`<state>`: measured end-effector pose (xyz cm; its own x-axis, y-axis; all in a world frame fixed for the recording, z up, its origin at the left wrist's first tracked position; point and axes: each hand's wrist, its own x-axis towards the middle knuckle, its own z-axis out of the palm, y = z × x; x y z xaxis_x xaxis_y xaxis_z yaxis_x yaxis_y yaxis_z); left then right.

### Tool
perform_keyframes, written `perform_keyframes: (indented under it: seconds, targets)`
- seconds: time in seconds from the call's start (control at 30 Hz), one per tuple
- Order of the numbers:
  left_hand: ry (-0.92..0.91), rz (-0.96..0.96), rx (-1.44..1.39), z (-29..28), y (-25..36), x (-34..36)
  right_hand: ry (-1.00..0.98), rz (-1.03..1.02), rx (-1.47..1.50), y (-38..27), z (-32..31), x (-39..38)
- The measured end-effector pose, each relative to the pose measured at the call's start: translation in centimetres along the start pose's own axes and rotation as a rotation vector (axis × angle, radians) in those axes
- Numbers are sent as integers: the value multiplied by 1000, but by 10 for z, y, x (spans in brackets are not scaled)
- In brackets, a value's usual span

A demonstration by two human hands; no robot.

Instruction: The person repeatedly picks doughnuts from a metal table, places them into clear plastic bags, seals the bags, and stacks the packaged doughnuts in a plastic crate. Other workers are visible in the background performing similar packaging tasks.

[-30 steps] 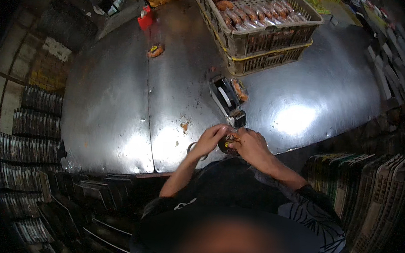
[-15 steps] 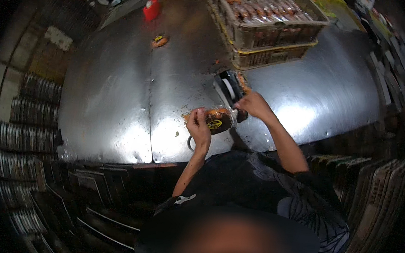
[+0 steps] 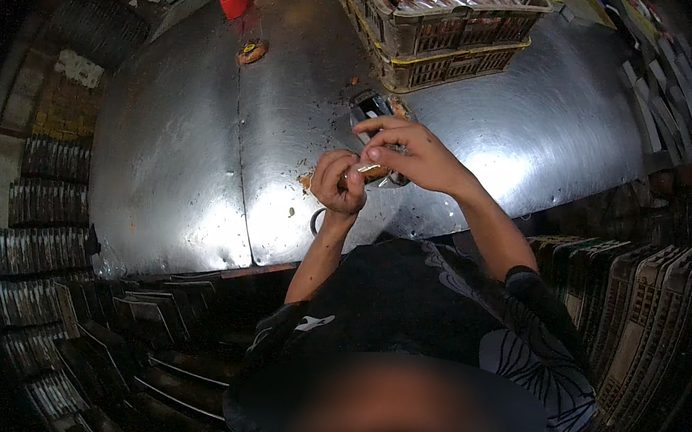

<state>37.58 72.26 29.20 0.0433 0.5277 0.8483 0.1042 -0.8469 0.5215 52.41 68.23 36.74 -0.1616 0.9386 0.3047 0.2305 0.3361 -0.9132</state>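
Observation:
A bread roll in clear plastic wrap (image 3: 376,172) is in my left hand (image 3: 338,181), whose fingers are curled around its left end. Over its top comes my right hand (image 3: 416,152), with thumb and fingers drawn together at the wrap and the forefinger reaching left. What this pinch holds is too small to make out. Just beyond the hands sits a black tape dispenser (image 3: 365,104), partly covered by my right fingers. Another wrapped piece of bread (image 3: 400,106) lies against the dispenser's right side.
Two stacked plastic crates (image 3: 458,30) stand at the far side of the metal table (image 3: 173,145), the upper one full of wrapped bread. A labelled bread roll (image 3: 252,52) and a red holder (image 3: 234,0) sit far left. Racks of trays (image 3: 46,209) line the left.
My right hand has come from the tape dispenser to the wrapped roll. My left hand has turned, and the roll's dark label no longer shows. The whole view has shifted slightly.

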Motion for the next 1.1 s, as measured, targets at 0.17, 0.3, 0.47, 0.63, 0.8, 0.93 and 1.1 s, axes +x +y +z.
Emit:
perform_keyframes:
  seconds: [0.17,0.3,0.47,0.63,0.8,0.93,1.1]
  targets:
    - [-19,165,-94,-4,-2,6,-322,565,202,20,-8,22]
    - [-40,20,-93,-1,-3,-10,-474,698,62,60,0,22]
    - [-31,-542,15,8,-17,-15,103,536,643,66,12,20]
    - [160,-689,81,21,-48,26,209,449,-406,59,22,23]
    - [-334,-376,-71,41,-72,33,526,623,864,92,3,27]
    - [-345,-508,154,20,-193,57,658,616,652,118,-38,16]
    - [-298,-564,730,-57,-418,128,499,884,-133,173,-65,21]
